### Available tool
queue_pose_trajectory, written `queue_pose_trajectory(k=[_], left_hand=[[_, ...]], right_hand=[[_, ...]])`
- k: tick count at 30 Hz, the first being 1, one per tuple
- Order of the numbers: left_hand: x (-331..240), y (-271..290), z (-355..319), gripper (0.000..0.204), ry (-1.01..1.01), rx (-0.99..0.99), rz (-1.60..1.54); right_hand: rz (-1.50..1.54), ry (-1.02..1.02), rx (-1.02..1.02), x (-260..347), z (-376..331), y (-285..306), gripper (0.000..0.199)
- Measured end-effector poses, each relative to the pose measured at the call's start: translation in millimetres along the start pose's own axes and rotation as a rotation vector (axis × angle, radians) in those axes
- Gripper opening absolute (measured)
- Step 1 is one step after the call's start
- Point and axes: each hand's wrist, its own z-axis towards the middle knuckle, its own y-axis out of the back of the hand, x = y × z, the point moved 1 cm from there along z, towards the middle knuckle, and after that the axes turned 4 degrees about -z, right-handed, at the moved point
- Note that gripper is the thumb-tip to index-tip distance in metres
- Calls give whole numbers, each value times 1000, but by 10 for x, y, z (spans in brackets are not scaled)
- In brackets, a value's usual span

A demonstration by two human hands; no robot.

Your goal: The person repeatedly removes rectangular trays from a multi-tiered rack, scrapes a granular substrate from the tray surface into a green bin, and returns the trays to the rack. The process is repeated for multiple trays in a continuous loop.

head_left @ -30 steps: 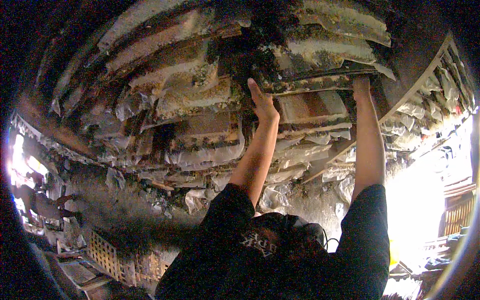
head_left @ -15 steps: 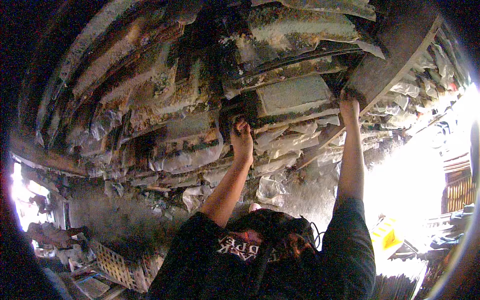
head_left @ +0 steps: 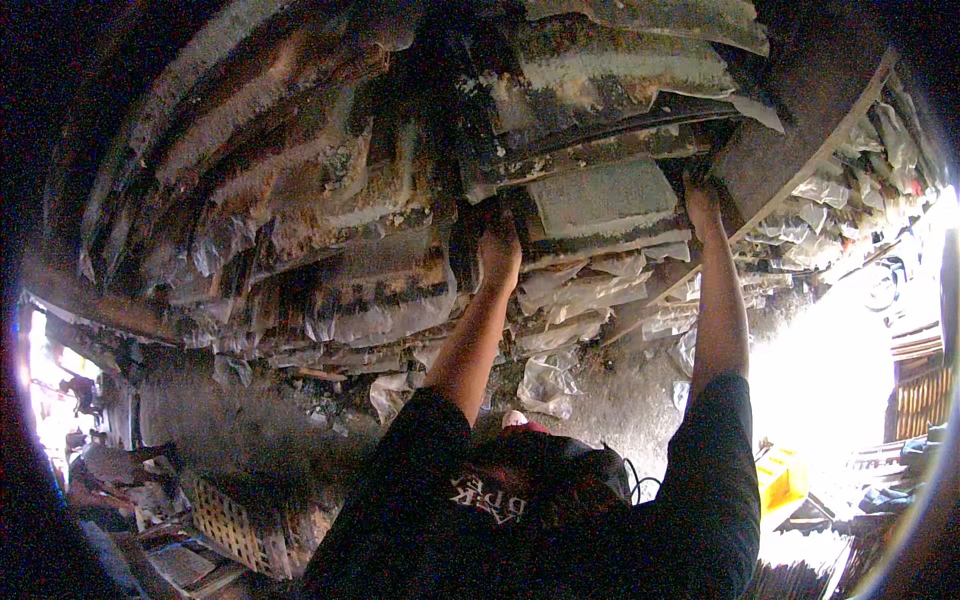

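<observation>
Both of my arms are raised toward a layered stack of sagging sheets and slabs overhead. A pale, flat rectangular slab [head_left: 606,200] with dark edges lies between my hands. My left hand [head_left: 500,250] is at the slab's left end, its fingers reaching into a dark gap and lost in shadow. At the right end, beside a wide brown beam [head_left: 800,120], my right hand [head_left: 704,208] has its fingers curled up into the shade; what they grip is hidden. Wrinkled clear plastic sheets [head_left: 590,275] hang just below the slab.
More stained, plastic-edged layers [head_left: 340,220] fill the left side overhead. A woven basket [head_left: 225,520] stands at lower left. A yellow crate [head_left: 782,478] sits at lower right, near bright light. Loose plastic [head_left: 548,385] hangs against a grey wall [head_left: 625,385].
My left hand has moved up into the gap at the slab's left end, and its curled fingers no longer show. My right hand stays by the beam. The view has shifted slightly.
</observation>
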Motion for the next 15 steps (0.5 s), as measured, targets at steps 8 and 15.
queue_pose_trajectory(k=[8,15], left_hand=[[62,88,-384,38,-46,-102,-55],[178,106,-844,42,-147,-122,-257]], right_hand=[[1152,-317,-168,59,-689,688,39],[1185,-316,-321,-136,-1325,820,43]])
